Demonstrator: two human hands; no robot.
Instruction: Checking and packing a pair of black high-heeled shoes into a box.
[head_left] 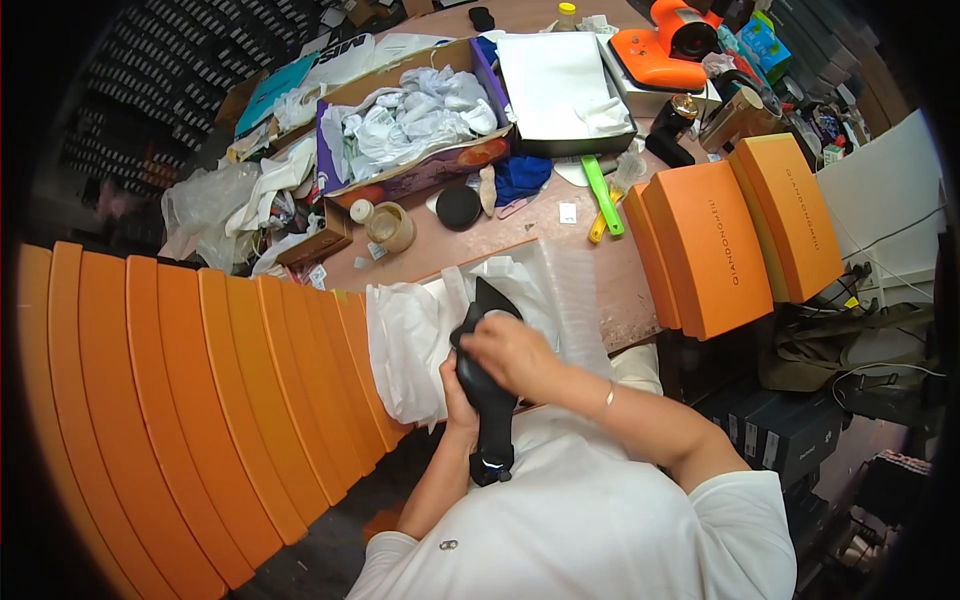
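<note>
A black pointed-toe shoe (491,395) is held in front of my chest, its toe pointing away from me and its buckle-like end near my shirt. My left hand (458,400) is closed round its left side. Over the upper part, just behind the toe, my right hand (520,358) has its fingers curled together; they are slightly blurred, and what they hold is hidden. Beneath the toe lies white tissue paper (410,350), spread over an open box whose rim is mostly covered.
Orange boxes (230,400) stand in a long row at my left; more orange boxes (710,250) are at the right. Farther back are a purple carton (410,165) of crumpled white cloths, a glue jar (388,228), a black round pad (459,208) and a green-handled brush (602,195).
</note>
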